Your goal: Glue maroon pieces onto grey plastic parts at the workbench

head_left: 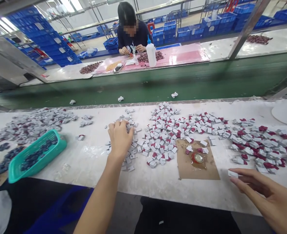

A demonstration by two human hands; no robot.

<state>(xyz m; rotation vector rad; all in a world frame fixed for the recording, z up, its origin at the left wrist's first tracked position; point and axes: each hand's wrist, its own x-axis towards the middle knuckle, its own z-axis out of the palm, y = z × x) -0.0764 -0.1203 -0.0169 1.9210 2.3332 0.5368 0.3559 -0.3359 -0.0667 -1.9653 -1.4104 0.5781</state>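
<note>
My left hand (119, 136) reaches into the left part of a heap of small light-grey pieces (130, 152). Its fingers curl down, and the fingertips with whatever they pinch are hidden. In my right hand (267, 190), thumb and forefinger pinch a small white block-like piece (232, 174) just right of a brown cardboard square (184, 169). On that square a small round cap (197, 158) sits in a wet, glossy patch, with a few white and dark-red pieces near it. Between my hands spreads a pile of white and dark-red pieces (161, 139).
More white and dark-red pieces (260, 146) lie at right, grey ones (41, 122) at left. A teal basket (60, 143) holds dark pieces. Beyond the table edge, a green conveyor belt (143, 87) carries a few pieces. Across it, a person (133, 35) works behind a white bottle (151, 53).
</note>
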